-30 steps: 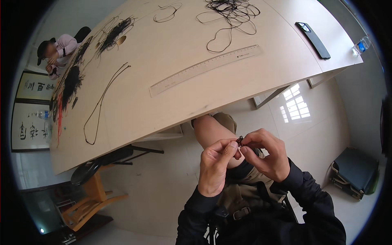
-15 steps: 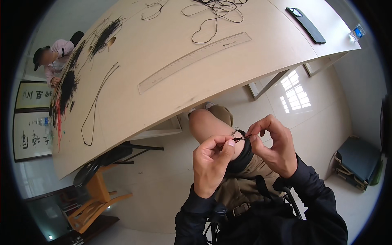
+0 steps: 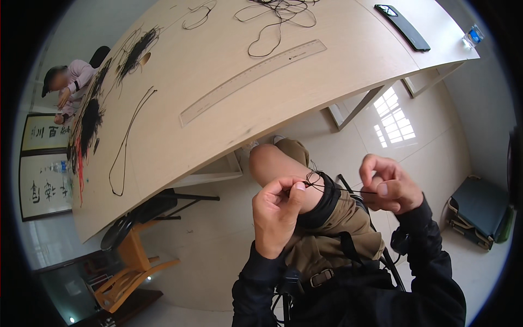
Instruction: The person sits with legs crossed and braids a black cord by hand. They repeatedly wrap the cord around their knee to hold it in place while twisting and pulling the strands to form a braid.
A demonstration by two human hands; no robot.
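Note:
Above my bare knee, my left hand pinches a thin black cord between thumb and fingertips, where it looks knotted. From there the cord runs taut to my right hand, whose thumb and fingers are closed on it farther right. Loose curled ends stick up by the left fingertips, too fine to follow one by one. A black band circles my leg just behind the cord, at the hem of my brown shorts.
On the wooden table lie a clear ruler, a long cord loop, a cord tangle, black bundles and a phone. A person sits at the far left. A wooden chair stands lower left.
My right hand has moved away to the right, drawing the cord out straight between the hands. The left hand keeps its pinch almost in place. The person at the table has raised a hand.

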